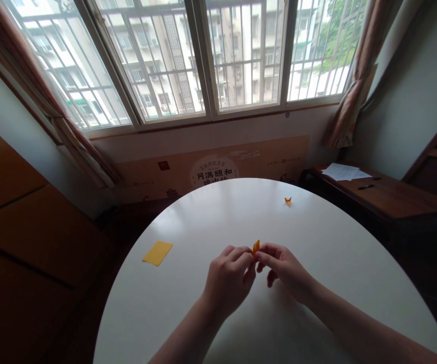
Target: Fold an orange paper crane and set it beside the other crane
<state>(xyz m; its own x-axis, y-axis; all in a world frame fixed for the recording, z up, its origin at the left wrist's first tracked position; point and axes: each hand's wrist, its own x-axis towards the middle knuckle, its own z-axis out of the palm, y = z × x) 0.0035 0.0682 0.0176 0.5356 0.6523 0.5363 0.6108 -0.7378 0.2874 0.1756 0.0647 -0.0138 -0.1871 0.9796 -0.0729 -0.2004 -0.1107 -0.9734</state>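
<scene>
Over the middle of a round white table (317, 283), my left hand (228, 278) and my right hand (284, 268) meet fingertip to fingertip. Both pinch a small folded orange paper (255, 246) that sticks up between them. A flat yellow paper sheet (157, 253) lies on the table to the left of my hands. A small finished orange paper figure (288, 201) stands near the table's far edge, to the right.
A dark wooden side table (392, 194) at the right carries white papers (345, 172) and a pen (366, 187). A brown cabinet (21, 237) stands at the left. A printed cardboard panel (214, 169) leans under the barred window (210, 55).
</scene>
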